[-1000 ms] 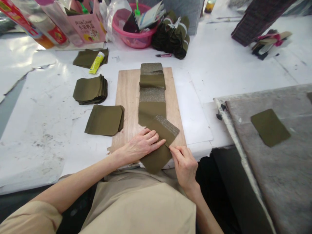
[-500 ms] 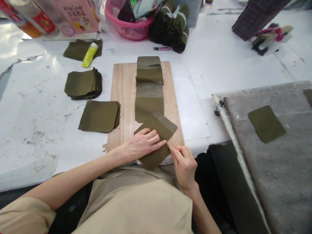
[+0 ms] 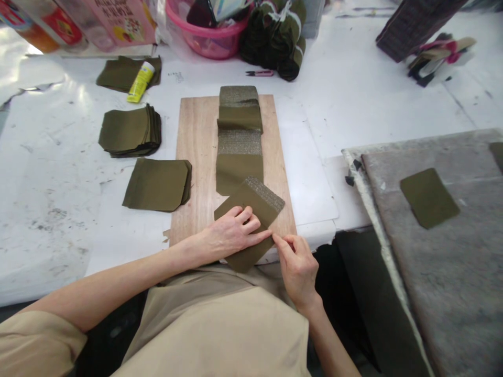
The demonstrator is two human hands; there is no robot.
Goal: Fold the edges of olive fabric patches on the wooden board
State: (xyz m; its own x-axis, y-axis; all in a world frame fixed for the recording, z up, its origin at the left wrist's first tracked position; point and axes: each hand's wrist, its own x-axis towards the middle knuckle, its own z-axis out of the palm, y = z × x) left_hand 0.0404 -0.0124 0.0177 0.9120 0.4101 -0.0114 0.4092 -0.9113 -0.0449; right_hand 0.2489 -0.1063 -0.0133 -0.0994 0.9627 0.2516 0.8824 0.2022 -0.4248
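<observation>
An olive-green fabric piece point(image 3: 251, 201) with a glittery strip along one edge lies slanted at the front of a wooden board point(image 3: 196, 141), its lower corner past the board's front edge. My left hand point(image 3: 231, 230) presses flat on it from above, index finger stretched toward the right edge. At that edge my right hand point(image 3: 296, 262) is closed in a pinch, thumb and index finger on the fabric's fold. Both fingertips nearly meet there. Farther up the board, overlapping fabric pieces point(image 3: 239, 170) with glittery strips lie in a column.
Left of the board are stacks of olive fabric point(image 3: 155, 186) and a yellow tube point(image 3: 140, 82). A pink basket point(image 3: 212, 42), rolled fabric bundles point(image 3: 288, 39) and small snips point(image 3: 259, 73) are at the back. One fabric piece point(image 3: 430, 199) lies on a grey padded board point(image 3: 451, 283) at right.
The view has shifted slightly. My left index fingertip has slid a little rightward along the fabric edge, toward my right fingertips, which keep their pinch.
</observation>
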